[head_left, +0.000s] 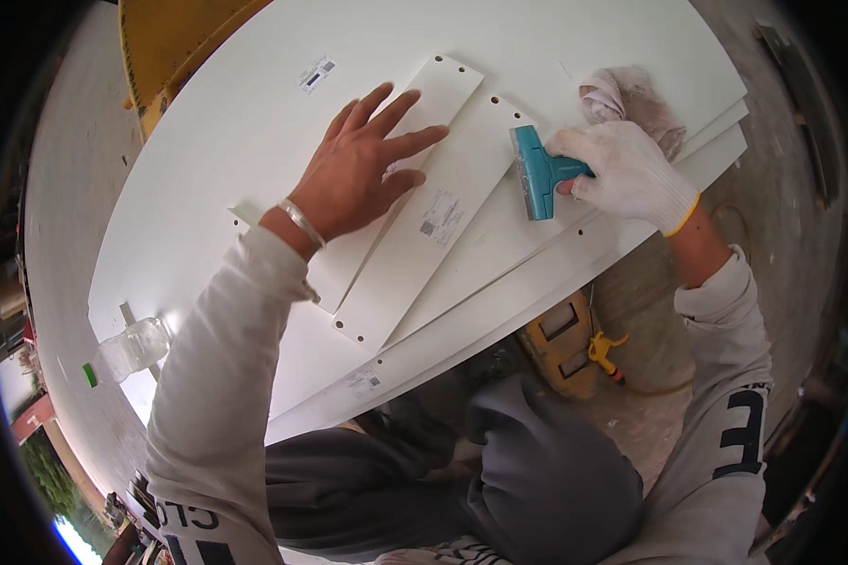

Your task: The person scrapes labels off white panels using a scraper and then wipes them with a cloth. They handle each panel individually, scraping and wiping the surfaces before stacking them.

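My bare left hand (367, 155) is spread, its fingers apart, over a narrow white board (448, 89) with drilled holes near its end. Beside that board, and partly under it, lies a second white board (443, 226) carrying a printed label. A white knit glove covers my right hand (627, 174), which is closed round the handle of a teal scraper (534, 174). The scraper's wide head points left, over the larger white panels near the second board's far end. Just beyond the gloved hand lies a crumpled, stained rag (631, 99).
Large white panels (198, 179) are stacked beneath the boards. A clear bottle with a green cap (134, 350) lies at the left edge. On the floor below are a yellow air blow gun (607, 352) and a yellow case (561, 344). A yellow metal piece (165, 47) stands far left.
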A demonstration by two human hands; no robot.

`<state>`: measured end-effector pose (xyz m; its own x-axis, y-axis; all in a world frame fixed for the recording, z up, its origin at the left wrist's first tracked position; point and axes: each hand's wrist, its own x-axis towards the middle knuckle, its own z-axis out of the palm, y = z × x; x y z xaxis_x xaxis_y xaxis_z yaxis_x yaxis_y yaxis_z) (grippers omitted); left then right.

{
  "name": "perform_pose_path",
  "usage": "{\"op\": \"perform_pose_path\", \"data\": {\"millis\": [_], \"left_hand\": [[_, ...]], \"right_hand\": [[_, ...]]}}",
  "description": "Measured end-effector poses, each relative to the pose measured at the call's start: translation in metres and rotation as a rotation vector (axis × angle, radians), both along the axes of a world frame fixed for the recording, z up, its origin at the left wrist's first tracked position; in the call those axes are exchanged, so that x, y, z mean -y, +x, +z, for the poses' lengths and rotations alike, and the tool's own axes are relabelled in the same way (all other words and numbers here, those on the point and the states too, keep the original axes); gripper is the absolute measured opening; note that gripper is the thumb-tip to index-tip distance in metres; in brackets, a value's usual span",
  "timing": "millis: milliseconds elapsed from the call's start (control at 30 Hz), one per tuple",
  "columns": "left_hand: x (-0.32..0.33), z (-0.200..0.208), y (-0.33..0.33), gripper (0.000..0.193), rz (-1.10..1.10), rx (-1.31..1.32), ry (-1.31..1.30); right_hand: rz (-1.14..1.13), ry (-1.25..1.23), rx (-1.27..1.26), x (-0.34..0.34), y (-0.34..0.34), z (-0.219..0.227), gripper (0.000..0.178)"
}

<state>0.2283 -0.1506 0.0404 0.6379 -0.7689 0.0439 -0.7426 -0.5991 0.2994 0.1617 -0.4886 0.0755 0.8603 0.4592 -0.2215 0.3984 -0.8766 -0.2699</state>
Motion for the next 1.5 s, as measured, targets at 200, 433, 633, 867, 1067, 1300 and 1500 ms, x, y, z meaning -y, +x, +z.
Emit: {"op": "perform_pose_path", "data": {"millis": [200,433,633,867,1067,1300,1500], "left_hand": [[0.035,-0.023,0.026,0.061,-0.078,0.006,0.157],[0.039,-0.026,0.021,0.062,-0.061,-0.048,0.180],[0.047,-0.019,0.020,0.063,-0.068,-0.057,0.247],[0.046,-0.025,0.017,0.056,-0.037,-0.048,0.222],[0.046,-0.039,0.015,0.051,-0.023,0.011,0.161],[0.040,-0.026,0.025,0.058,-0.102,-0.161,0.232],[0.038,0.002,0.027,0.061,-0.174,-0.300,0.224]], "right_hand": [[0.302,-0.281,0.249,-0.004,0.025,-0.016,0.037],[0.395,-0.275,0.324,-0.005,0.015,-0.023,0.037],[0.485,-0.017,0.327,-0.025,0.004,-0.030,0.036],[0.389,-0.171,0.216,-0.021,0.010,-0.018,0.035],[0.462,-0.146,0.208,-0.035,0.006,-0.012,0.035],[0.553,-0.134,0.202,-0.054,0.002,-0.012,0.031],[0.617,-0.162,0.203,-0.080,-0.006,-0.008,0.026]]}}
